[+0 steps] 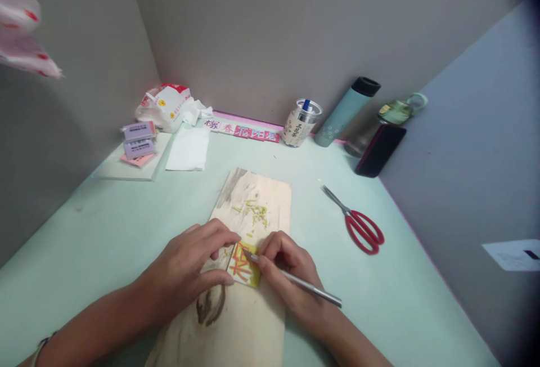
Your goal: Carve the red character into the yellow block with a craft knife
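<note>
A small flat yellow carving block (253, 272) with an orange-red character on a pale ground lies on a wooden board (270, 322). My left hand (192, 263) steadies it, thumb and forefinger at its left corners. In my right hand (291, 268) a silver craft knife (310, 286) is held like a pen. Its tip touches the upper part of the character. Yellow-green shavings (257, 212) are scattered on the board beyond the block.
Red-handled scissors (365, 232) lie to the right. Along the back stand a jar (299, 125), a teal bottle (346, 111), a green-lidded bottle (394, 111) and a phone (380, 150). Back left are wrapped blocks (139, 147), white paper (188, 149), a plastic bag (164, 109) and a row of character tiles (253, 133).
</note>
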`<state>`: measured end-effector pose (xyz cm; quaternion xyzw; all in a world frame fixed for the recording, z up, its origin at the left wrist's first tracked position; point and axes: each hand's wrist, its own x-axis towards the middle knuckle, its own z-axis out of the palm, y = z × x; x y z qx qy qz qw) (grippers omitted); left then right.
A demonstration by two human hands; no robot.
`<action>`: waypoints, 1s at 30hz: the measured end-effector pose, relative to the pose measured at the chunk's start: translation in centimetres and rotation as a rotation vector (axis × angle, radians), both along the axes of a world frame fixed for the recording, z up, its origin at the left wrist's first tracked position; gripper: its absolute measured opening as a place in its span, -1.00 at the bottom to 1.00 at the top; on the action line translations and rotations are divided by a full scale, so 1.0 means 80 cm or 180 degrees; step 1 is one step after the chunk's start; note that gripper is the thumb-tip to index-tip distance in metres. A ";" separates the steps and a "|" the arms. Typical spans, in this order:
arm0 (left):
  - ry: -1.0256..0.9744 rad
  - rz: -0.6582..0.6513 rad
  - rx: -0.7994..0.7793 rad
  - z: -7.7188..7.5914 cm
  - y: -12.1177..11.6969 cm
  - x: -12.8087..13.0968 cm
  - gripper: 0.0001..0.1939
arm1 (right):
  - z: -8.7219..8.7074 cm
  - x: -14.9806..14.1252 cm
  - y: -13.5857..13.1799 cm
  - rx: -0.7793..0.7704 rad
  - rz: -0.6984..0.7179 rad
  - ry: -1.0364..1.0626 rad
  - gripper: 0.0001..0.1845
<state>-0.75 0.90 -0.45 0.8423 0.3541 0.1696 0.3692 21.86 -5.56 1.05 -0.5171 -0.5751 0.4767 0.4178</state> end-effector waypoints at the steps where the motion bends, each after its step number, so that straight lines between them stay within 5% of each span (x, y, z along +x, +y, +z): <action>1: -0.0014 0.0005 0.0028 0.000 0.000 0.000 -0.59 | 0.000 0.000 0.000 0.0001 -0.0006 -0.0001 -0.77; 13: -0.0006 -0.0002 -0.0047 0.002 0.000 0.000 -0.59 | 0.001 -0.002 0.000 -0.0038 0.0086 -0.0016 -0.76; 19: -0.0065 -0.0038 -0.0274 0.004 0.004 -0.001 -0.58 | 0.005 0.003 0.004 0.0005 -0.0468 0.0304 -0.76; 23: 0.0152 0.0222 -0.0178 0.018 0.003 0.005 -0.79 | 0.010 0.011 0.004 0.0320 -0.0412 -0.0027 -0.87; 30: 0.0610 0.0063 0.0339 0.039 0.003 0.027 -0.80 | 0.010 0.013 -0.001 0.1207 -0.0377 -0.1186 -0.82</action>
